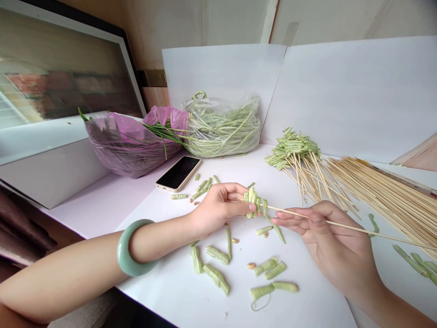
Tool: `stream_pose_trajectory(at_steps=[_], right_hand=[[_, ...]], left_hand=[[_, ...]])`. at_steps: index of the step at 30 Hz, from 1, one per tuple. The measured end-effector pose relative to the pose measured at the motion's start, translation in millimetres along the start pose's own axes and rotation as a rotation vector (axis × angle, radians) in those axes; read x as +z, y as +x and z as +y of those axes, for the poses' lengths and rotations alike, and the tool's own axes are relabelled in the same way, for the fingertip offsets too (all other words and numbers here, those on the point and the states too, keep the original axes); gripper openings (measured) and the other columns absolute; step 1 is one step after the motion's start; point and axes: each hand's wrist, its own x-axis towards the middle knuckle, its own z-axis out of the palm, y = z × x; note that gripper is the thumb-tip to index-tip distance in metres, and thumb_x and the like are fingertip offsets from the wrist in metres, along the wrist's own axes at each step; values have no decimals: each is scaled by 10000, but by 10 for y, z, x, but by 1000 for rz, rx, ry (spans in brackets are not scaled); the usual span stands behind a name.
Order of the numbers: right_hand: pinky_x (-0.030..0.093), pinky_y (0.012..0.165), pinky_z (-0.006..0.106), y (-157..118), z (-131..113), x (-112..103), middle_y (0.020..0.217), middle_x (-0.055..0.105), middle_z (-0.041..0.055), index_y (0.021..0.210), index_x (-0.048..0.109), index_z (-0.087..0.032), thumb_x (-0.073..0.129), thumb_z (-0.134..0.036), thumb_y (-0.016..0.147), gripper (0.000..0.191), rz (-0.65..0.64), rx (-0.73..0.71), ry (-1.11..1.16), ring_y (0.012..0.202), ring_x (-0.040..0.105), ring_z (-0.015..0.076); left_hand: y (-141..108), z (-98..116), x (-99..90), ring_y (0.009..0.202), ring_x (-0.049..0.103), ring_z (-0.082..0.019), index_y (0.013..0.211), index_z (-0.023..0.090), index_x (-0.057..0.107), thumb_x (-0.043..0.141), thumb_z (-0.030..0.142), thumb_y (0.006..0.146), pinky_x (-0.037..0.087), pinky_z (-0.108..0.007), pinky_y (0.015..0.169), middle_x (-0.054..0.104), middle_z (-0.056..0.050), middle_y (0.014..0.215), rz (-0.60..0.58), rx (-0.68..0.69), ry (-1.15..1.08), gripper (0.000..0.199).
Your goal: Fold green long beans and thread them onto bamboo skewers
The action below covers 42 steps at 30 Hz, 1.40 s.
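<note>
Several short pieces of green bean (251, 196) are threaded crosswise on the tip end of a thin wooden skewer (293, 212). My left hand (218, 205), with a pale green bangle on the wrist, pinches these bean pieces between thumb and fingers. One more piece (265, 207) sits on the skewer just right of the bunch. My right hand (336, 241) grips the skewer's shaft between thumb and fingers, its long end reaching off to the right. Loose cut bean pieces (217, 254) and a few seeds lie on the white table below and around my hands.
Finished-looking bean skewers (297, 148) are piled at the back right, beside a heap of bare skewers (385, 191). A phone (178, 173) lies at the left. Behind it stand a purple bag (131, 146) and a clear bag of long beans (221, 130). White panels (358, 95) rise behind.
</note>
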Motion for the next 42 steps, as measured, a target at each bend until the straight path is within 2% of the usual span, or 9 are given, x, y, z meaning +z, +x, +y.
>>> stream_pose_trajectory(at_steps=[14,22,28,32,34,36,39,41,42], right_hand=[[627,739,330,11,1,-5,819,764,35,912,700,-229,617,-316,898,121,7,-9,-3,770,745,206],[615,768,273,10,17,-54,798,759,8,914,718,-240,691,-306,844,99,62,64,-5,755,743,178],[606,783,247,8,27,-40,798,758,11,847,717,-228,694,-300,844,76,92,97,4,763,742,163],[619,766,269,34,8,-51,781,744,1,804,711,-221,710,-315,824,95,179,101,38,722,742,169],[622,762,275,57,-4,-71,754,735,-1,786,707,-213,711,-306,822,99,217,85,65,707,741,171],[623,755,271,77,-12,-92,733,737,-1,787,696,-213,704,-277,827,76,226,65,102,713,740,169],[619,752,268,93,-7,-106,722,744,4,793,673,-216,683,-255,843,65,214,57,122,702,736,162],[614,760,269,90,4,-103,717,743,11,790,662,-211,668,-260,854,81,210,68,109,698,733,160],[612,765,272,86,10,-100,717,742,13,788,658,-210,665,-263,856,86,207,72,104,700,732,160]], left_hand=[[-27,36,13,664,675,-143,862,123,558,752,140,719,503,-222,608,712,-51,714,-13,50,3,242],[-14,34,-23,650,674,-140,875,132,549,746,150,723,494,-214,589,711,-46,711,-4,25,-4,249],[4,28,-22,687,662,-142,833,106,605,760,184,711,506,-266,698,712,-66,748,0,42,43,212],[23,82,-62,770,652,-147,928,110,645,734,262,740,503,-306,787,692,-59,851,104,28,92,258],[38,165,-110,785,648,-158,950,123,636,677,317,782,498,-301,755,681,-59,853,176,36,198,260],[48,287,-171,702,624,-146,910,135,625,626,329,800,469,-266,650,656,-35,767,237,53,433,223],[27,503,-248,545,490,-102,704,144,607,598,311,793,351,-230,528,564,12,607,151,3,1006,189],[-18,629,-271,481,379,-89,561,164,501,584,313,782,263,-239,475,444,40,515,105,-58,1325,279],[-46,679,-273,470,331,-88,524,172,440,589,320,773,229,-246,460,388,47,495,30,-111,1436,326]])
